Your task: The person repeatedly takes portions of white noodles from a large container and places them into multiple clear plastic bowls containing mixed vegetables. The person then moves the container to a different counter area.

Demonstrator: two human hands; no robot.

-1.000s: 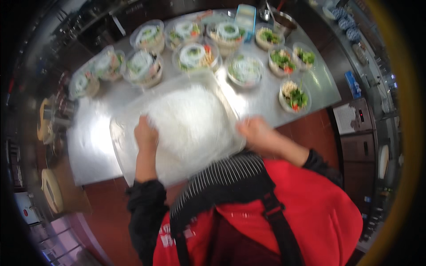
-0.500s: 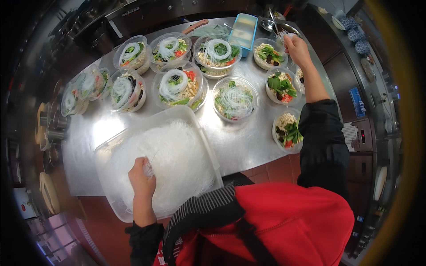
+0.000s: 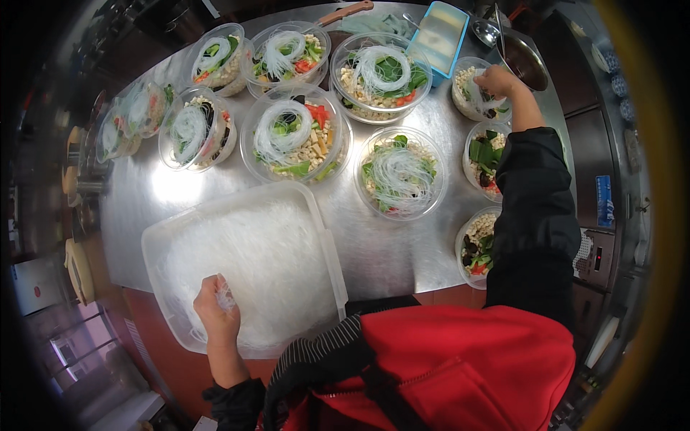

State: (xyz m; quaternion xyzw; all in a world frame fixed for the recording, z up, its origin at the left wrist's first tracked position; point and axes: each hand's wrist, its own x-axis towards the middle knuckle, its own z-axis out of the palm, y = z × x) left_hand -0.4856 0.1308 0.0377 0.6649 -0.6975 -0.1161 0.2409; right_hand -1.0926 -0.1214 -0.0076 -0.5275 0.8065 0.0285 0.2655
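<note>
My left hand (image 3: 217, 310) is closed on a small bunch of clear glass noodles, over a translucent plastic tub (image 3: 330, 267) filled with glass noodles (image 3: 269, 251). At the upper right, my right hand (image 3: 497, 82) pinches a strand bundle of glass noodles at a round clear bowl (image 3: 463, 104); some noodles lie on the food inside. Below it stand two bowls of beans, greens and red pieces without noodles, a middle one (image 3: 483, 154) and a nearer one (image 3: 476, 248). A bowl topped with noodles (image 3: 401, 176) sits right of the tub.
More noodle-topped bowls (image 3: 293, 136) fill the far and left side of the steel table (image 3: 381, 258). At the back are a blue rectangular container (image 3: 440, 39), a metal pot (image 3: 525, 61) with a utensil, and a wooden handle (image 3: 346, 12).
My right hand has lowered the noodles from above onto the far right bowl. My left hand stays over the tub, still closed on noodles. The view has shifted slightly.
</note>
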